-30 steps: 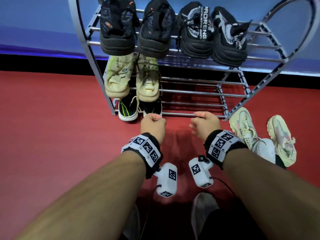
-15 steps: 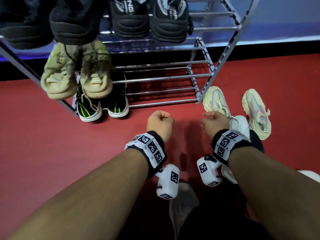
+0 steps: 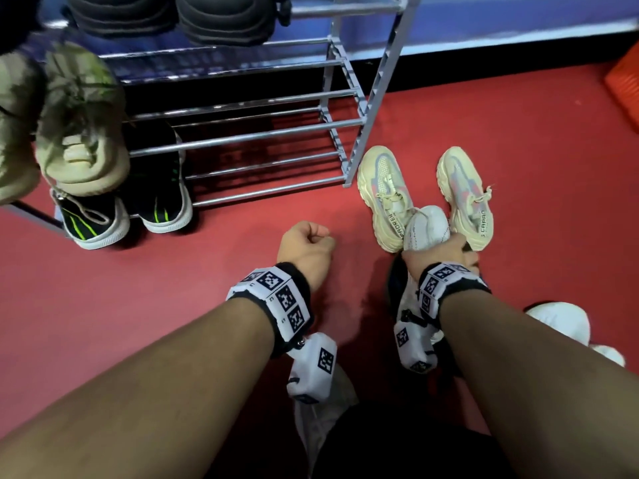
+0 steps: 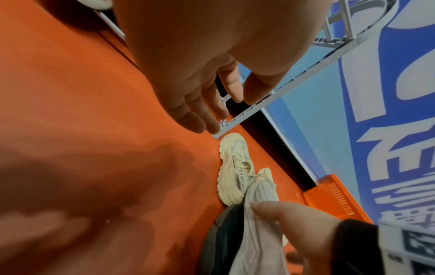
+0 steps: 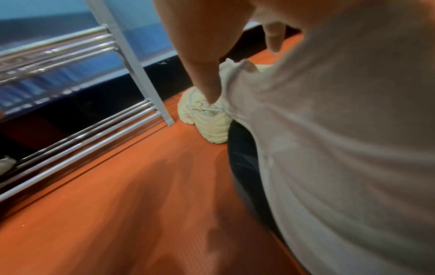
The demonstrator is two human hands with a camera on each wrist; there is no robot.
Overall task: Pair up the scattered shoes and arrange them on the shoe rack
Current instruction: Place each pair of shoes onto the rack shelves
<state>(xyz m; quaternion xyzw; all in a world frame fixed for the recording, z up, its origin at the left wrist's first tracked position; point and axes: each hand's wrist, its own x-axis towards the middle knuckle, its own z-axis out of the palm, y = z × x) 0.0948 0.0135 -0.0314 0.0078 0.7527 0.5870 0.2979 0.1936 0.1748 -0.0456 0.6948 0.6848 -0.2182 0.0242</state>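
My right hand (image 3: 441, 252) grips a white knit shoe (image 3: 427, 224) low over the red floor, to the right of the rack; the same shoe (image 5: 341, 148) fills the right wrist view. Just beyond it a pair of cream sneakers (image 3: 387, 198) (image 3: 463, 198) lies on the floor by the rack's right leg. My left hand (image 3: 306, 247) hovers over the floor in front of the metal shoe rack (image 3: 345, 126), fingers loosely bent and holding nothing. The rack holds black shoes (image 3: 221, 19) on top, a beige pair (image 3: 79, 133) below and a black-and-green pair (image 3: 162, 202) at the bottom.
Another white shoe (image 3: 560, 323) lies at the far right beside my right forearm. An orange crate (image 3: 626, 88) stands by the blue wall at the right edge. The right halves of the rack's lower shelves hold no shoes.
Both hands have left the rack's bottom front bar. My right hand moved right and took hold of the white shoe; the left pulled back. The view swung right.
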